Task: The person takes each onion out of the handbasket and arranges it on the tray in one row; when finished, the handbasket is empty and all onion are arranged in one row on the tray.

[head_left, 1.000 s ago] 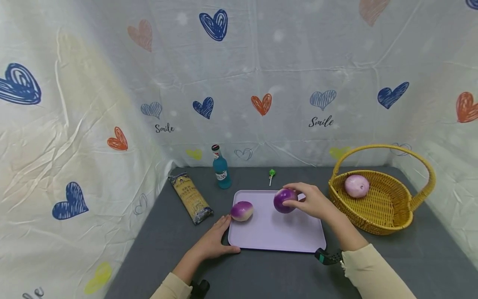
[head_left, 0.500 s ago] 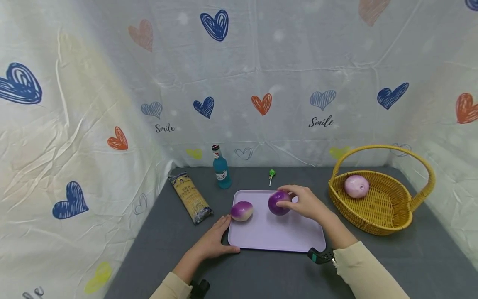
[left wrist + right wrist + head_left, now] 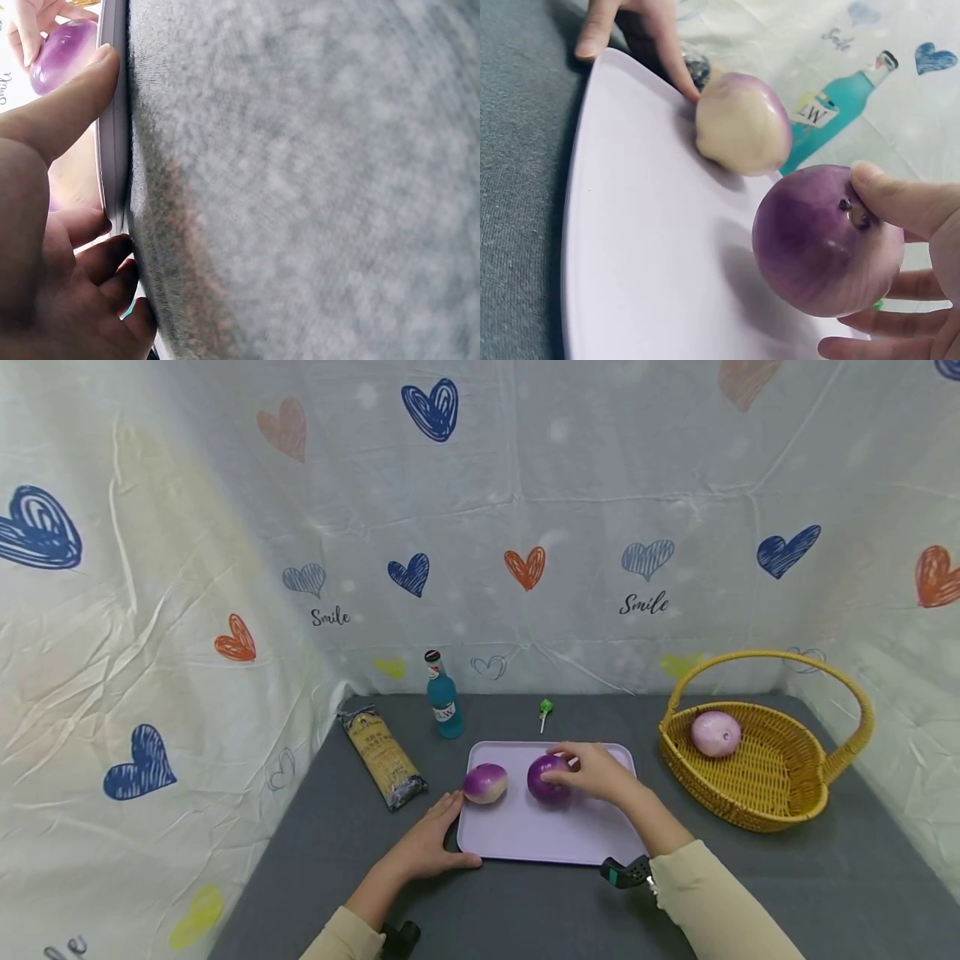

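My right hand [image 3: 600, 774] pinches a round purple onion [image 3: 547, 779] between thumb and fingers, low over the middle of the pale lilac tray [image 3: 555, 835]. In the right wrist view the onion's dark stem end shows, and a shadow lies on the tray beneath; contact with the tray cannot be told. A second onion [image 3: 486, 783], purple above and cream below, lies at the tray's left side. My left hand [image 3: 427, 842] rests at the tray's near left corner, its fingers along the left edge and the thumb [image 3: 101, 75] against the front rim.
A yellow wicker basket [image 3: 757, 814] with a tall handle stands at right, holding a pinkish round vegetable [image 3: 716, 733]. Behind the tray are a blue bottle [image 3: 446, 706] and a green lollipop [image 3: 546, 708]. A yellowish packet [image 3: 382, 756] lies at left. A heart-printed sheet hangs behind.
My right hand has carried the onion leftward and lower over the tray, closer to the second onion. The left hand has stayed at the tray's corner.
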The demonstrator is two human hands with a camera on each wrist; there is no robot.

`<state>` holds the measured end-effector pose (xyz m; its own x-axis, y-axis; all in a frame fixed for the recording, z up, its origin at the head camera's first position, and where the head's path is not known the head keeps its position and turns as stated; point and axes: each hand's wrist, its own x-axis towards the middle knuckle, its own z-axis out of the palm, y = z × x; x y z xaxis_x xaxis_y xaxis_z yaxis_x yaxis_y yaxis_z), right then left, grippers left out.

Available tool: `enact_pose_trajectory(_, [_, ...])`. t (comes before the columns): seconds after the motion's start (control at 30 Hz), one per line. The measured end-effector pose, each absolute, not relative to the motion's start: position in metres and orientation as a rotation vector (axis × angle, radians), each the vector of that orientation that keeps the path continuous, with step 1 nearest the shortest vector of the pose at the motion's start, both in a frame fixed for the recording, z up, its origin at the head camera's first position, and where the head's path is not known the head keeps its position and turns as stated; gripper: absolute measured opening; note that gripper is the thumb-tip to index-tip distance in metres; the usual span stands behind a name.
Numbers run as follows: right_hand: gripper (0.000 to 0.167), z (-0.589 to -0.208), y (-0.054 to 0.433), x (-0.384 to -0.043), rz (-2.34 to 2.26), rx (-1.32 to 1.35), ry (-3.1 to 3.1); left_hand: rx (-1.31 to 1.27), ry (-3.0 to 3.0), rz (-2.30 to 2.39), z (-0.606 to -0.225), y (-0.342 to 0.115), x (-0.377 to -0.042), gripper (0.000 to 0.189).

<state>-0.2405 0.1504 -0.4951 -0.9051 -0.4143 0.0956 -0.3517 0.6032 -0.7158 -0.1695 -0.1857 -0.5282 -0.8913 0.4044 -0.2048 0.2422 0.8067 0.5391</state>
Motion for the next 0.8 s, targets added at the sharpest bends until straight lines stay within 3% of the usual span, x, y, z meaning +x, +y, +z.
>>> enact_pose_trajectory(0.8, [0.05,-0.507,0.135,-0.24,-1.119,-0.627,2.784,0.506,2.682,0.752,-0.533,-0.188,-0.171,0.115])
